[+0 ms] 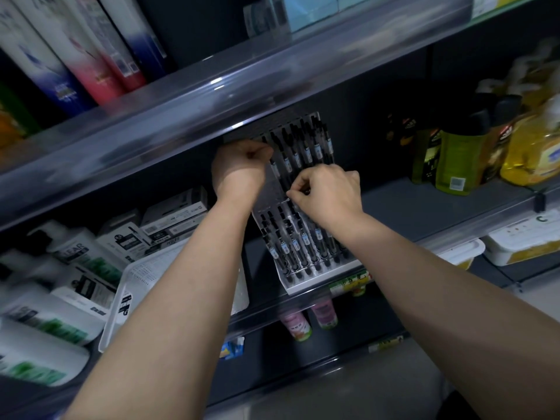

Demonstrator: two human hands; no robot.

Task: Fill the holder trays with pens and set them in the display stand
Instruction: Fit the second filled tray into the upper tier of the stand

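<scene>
Likely light, stiff holder tray (272, 184): grip edges, not pens (306, 150). Left hand (242, 165) curled on corner, right hand (327, 192) pinching lower edge.

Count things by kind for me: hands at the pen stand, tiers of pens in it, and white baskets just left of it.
Hands: 2, left hand and right hand
Tiers of pens in the display stand: 2, upper tier and lower tier
White basket: 1
Total: 5
</scene>
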